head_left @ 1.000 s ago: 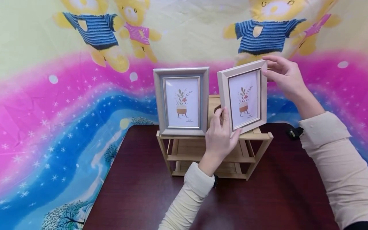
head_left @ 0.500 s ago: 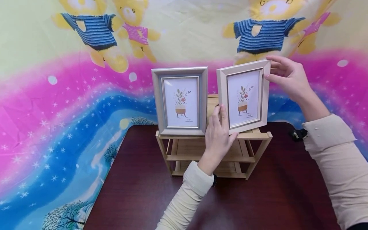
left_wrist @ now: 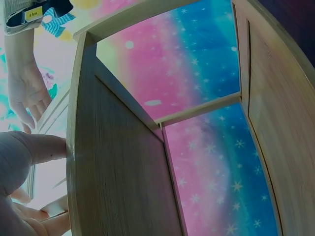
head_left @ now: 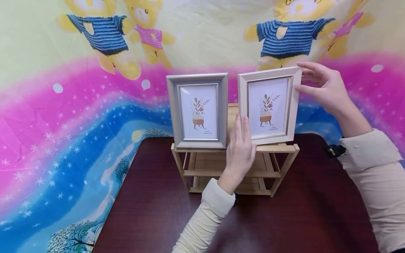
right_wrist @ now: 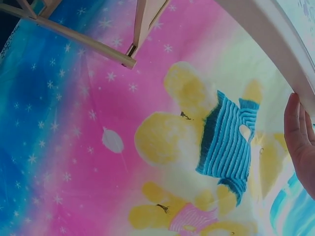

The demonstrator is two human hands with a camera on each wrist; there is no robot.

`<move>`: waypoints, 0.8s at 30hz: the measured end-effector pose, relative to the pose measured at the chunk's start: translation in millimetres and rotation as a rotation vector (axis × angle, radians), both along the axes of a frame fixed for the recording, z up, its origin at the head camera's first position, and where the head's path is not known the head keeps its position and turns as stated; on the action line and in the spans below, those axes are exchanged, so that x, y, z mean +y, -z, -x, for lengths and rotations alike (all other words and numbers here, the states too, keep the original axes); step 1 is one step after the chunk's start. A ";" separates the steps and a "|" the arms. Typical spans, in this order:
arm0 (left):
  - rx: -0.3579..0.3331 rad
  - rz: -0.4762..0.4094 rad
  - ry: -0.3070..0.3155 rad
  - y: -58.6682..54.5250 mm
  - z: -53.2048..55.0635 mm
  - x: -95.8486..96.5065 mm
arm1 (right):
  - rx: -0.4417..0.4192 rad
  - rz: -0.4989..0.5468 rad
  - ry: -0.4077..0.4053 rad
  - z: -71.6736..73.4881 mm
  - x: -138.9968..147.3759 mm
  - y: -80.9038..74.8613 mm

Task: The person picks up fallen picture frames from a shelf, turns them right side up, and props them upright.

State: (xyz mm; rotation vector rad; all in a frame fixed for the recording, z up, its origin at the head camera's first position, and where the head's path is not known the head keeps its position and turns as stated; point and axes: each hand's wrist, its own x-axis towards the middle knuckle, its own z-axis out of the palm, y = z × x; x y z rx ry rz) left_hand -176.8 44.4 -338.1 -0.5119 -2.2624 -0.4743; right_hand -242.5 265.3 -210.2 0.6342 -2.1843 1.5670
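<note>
A cream picture frame (head_left: 271, 102) with a potted-plant print stands on the right of the wooden shelf's (head_left: 218, 173) top, its right side a little raised. My right hand (head_left: 330, 86) pinches its upper right corner, thumb in front and fingers behind. My left hand (head_left: 239, 149) points its fingers straight up along the frame's lower left edge and touches it. In the left wrist view, the left thumb (left_wrist: 47, 148) touches the shelf edge. A silver-grey picture frame (head_left: 174, 112) with the same print stands upright to the left, close to my left fingers.
The shelf has lower tiers and stands at the back of a dark red-brown table (head_left: 152, 218). Close behind hangs a colourful cloth (head_left: 202, 35) with teddy bears and snowflakes.
The cream frame has turned to face more forward, and its right side has shifted right with my right hand. My left fingers have straightened, and the thumb has drawn off the frame's front.
</note>
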 end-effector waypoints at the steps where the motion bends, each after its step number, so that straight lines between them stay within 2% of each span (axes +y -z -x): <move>1: -0.009 0.000 0.004 0.1 0.1 0.1 | 0.002 -0.016 0.007 -0.6 0.3 0.0; 10: -0.095 0.007 0.013 -1.5 0.3 1.3 | 0.004 -0.052 0.025 -7.9 3.0 1.0; 18: -0.142 0.013 0.012 -1.9 -0.4 1.4 | -0.007 -0.079 0.038 -14.8 3.8 3.5; 21: -0.107 0.027 0.026 -0.8 -3.0 -0.4 | -0.004 -0.096 0.062 -17.4 4.1 8.1; 24: 0.011 0.041 0.088 2.4 -9.1 -6.3 | -0.009 -0.106 0.083 -24.3 6.3 19.3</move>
